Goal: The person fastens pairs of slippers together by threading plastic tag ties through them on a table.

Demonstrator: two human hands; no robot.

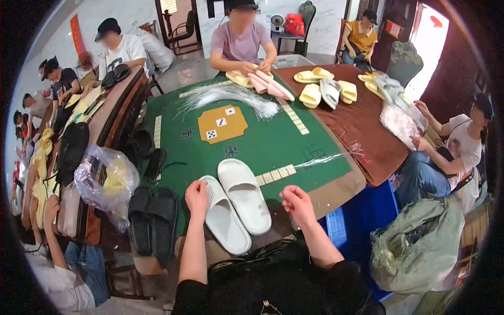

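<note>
The left hand (196,199) is resting curled beside the white slide sandals (243,202), the right hand (297,203) is hovering narrowly curled, any hold untellable; keeping the pair aligned is probably helping.

The white slippers (253,206) look matt and rubbery with ribbed straps, lying on a surface (205,164) of dull, felt-like green cloth, with matt brown cloth (357,123) far right, glossy, crinkled clear plastic bag (92,184) at left, shiny plastic-looking strands (226,97) far, and smooth blue plastic bin (362,215) near right.
</note>
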